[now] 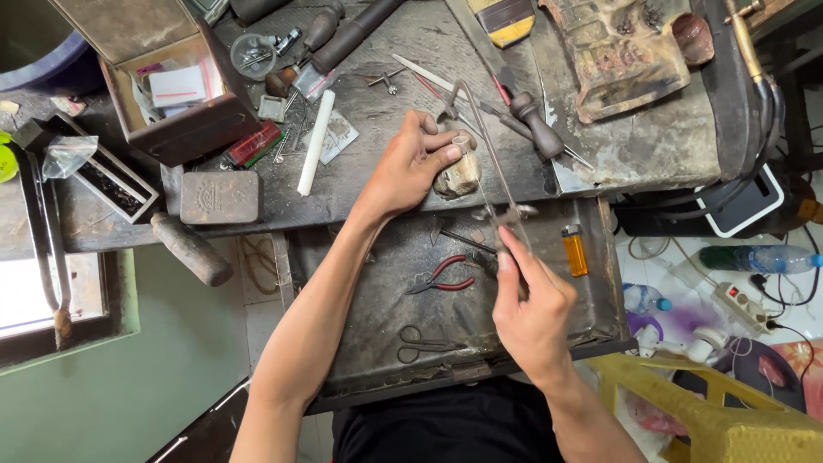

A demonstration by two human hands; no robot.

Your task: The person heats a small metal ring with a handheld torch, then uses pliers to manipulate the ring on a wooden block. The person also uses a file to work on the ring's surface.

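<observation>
At the bench edge, the left hand (411,167) pinches a small piece (464,142) on the wooden peg (459,177); the right hand (531,313) grips the saw frame (489,146), best kept upright with light strokes.

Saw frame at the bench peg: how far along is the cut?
Done: setup only; the left hand pins a small ring-like piece on the worn bench peg. In hand: the right hand has its grip on the saw frame, blade at the piece. Left: cannot tell cut depth, too small. Red-handled pliers and scissors lie in the tray.
</observation>
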